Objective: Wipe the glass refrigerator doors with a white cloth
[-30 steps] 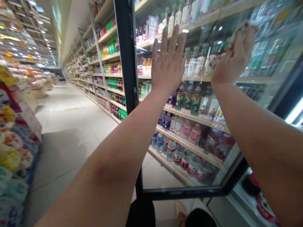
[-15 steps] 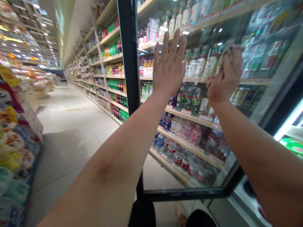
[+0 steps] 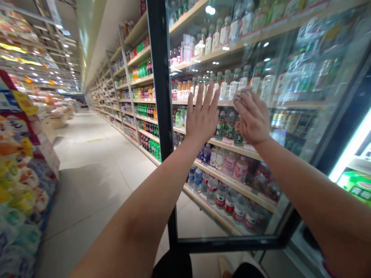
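Observation:
A black-framed glass door [image 3: 226, 231] stands swung out in front of me, with drink shelves showing through it. My left hand [image 3: 202, 117] is raised at the pane, fingers spread, palm toward the glass and nothing in it. To its right, my right hand [image 3: 255, 117] is closed on a crumpled pale cloth [image 3: 242, 94] held at the glass. Most of the cloth is hidden under my fingers, so its full size cannot be seen. Both forearms reach up from the bottom of the view.
Shelves of bottled drinks [image 3: 232, 144] show through the pane. More drink shelves [image 3: 145, 110] line the aisle at left. A packed goods display [image 3: 29, 185] stands at far left beside the tiled floor [image 3: 95, 154]. A lit cooler interior [image 3: 355, 143] is at right.
My right hand with the cloth has moved down and left across the glass, closer to my left hand. The left hand sits lower in view; the camera has also tilted slightly.

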Demonstrator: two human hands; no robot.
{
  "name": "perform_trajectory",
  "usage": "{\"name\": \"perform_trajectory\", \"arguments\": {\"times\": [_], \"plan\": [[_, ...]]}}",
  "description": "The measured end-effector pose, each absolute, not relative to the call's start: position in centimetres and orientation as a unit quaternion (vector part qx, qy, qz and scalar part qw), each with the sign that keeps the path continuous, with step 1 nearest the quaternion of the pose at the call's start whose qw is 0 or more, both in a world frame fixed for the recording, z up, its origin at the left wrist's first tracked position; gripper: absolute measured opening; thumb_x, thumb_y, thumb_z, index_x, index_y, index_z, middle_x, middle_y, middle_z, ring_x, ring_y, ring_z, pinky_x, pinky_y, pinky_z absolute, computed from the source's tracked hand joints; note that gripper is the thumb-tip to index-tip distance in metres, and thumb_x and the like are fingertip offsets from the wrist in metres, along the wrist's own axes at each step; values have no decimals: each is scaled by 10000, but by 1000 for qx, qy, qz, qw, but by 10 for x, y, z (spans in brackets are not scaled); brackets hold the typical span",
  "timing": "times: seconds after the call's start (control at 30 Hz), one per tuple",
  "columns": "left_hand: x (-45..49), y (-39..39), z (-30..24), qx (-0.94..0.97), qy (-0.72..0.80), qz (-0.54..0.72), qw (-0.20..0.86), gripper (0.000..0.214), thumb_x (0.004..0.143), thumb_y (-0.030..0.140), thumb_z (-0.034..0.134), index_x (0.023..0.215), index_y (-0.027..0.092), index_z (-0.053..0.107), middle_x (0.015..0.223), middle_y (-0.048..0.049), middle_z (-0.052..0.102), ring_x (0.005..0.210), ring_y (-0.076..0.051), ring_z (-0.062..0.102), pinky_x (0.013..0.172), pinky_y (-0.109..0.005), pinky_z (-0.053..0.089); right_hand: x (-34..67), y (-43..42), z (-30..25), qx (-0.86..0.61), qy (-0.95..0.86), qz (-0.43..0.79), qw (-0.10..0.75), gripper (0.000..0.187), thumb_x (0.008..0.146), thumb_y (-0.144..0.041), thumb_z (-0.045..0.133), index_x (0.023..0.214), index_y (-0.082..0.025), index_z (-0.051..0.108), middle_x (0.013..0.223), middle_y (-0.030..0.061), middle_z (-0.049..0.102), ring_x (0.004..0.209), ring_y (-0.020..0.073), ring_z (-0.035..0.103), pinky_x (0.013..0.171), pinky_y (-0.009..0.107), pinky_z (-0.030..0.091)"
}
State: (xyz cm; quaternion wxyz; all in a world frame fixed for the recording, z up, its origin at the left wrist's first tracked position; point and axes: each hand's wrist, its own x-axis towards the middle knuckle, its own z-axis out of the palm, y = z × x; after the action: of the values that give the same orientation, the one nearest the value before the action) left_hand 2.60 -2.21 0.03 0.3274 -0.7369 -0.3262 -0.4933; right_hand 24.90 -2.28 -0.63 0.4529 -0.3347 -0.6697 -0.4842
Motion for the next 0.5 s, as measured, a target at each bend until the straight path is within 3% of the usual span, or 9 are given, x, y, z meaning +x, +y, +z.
{"name": "perform_trajectory", "arguments": {"times": [0.07,0.23,0.33,0.4,0.5], "plan": [[24,-24,-8,-736,-333,-484,336,643,1005,272,395,1630,182,277,1702,-21,181,1587,-277,47,1324,-592,48,250,-21,-8,-334,-660,-487,465,526,1023,-237,352,1527,-343,466,1573,2,451,1527,261,323,1226,544,330],[23,-22,-15,-736,-352,-469,339,666,1004,300,382,1642,192,225,1704,21,149,1590,-256,8,1327,-568,16,255,-11,-11,-384,-502,-493,598,566,1032,-211,270,1579,-296,385,1621,53,372,1541,301,284,1209,628,310],[24,-20,-16,-735,-368,-457,340,800,929,352,466,1652,239,143,1691,114,137,1574,-208,-135,1332,-548,-1,254,-21,-22,-384,-586,-495,514,565,1009,-218,355,1563,-309,416,1609,37,410,1546,288,283,1225,581,330],[25,-19,-17,-732,-371,-454,347,883,873,368,513,1650,260,107,1688,127,137,1570,-193,-156,1327,-568,23,255,-27,-36,-365,-653,-493,444,572,986,-212,401,1547,-316,446,1580,29,459,1541,278,302,1218,559,361],[24,-21,-17,-724,-360,-462,364,792,928,323,459,1648,209,150,1703,34,150,1589,-236,-29,1320,-573,47,262,-26,-59,-364,-610,-490,505,569,989,-190,389,1542,-298,464,1572,58,472,1524,282,342,1205,570,380]]}}
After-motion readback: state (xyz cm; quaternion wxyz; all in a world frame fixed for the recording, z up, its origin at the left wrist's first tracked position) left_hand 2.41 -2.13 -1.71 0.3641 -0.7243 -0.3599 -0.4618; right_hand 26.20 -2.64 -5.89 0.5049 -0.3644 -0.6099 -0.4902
